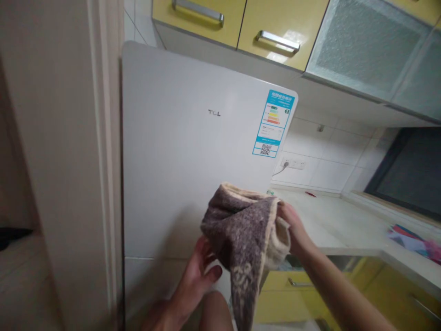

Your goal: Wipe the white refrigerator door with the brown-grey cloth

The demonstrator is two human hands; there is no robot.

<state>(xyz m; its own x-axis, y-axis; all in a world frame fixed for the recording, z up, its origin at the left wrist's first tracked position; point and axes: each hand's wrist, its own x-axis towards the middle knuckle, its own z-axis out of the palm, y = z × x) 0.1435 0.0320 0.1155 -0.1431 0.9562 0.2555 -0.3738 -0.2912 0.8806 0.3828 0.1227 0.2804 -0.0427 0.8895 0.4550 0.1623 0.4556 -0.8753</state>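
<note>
A grey-brown towel point(241, 234) with a cream edge hangs bunched in front of a white refrigerator door point(179, 156). My right hand point(292, 227) grips the towel's upper right edge. My left hand point(198, 271) is below and to the left, fingers curled against the towel's lower side, thumb out. The lower end of the towel dangles toward the bottom of the view.
A white door frame point(76, 161) stands at the left. Yellow wall cabinets point(241, 23) hang above. A pale countertop point(337, 225) runs right, with a colourful cloth point(413, 239), a wall socket point(292, 163) and a dark window point(409, 170). Yellow drawers point(292, 294) sit below.
</note>
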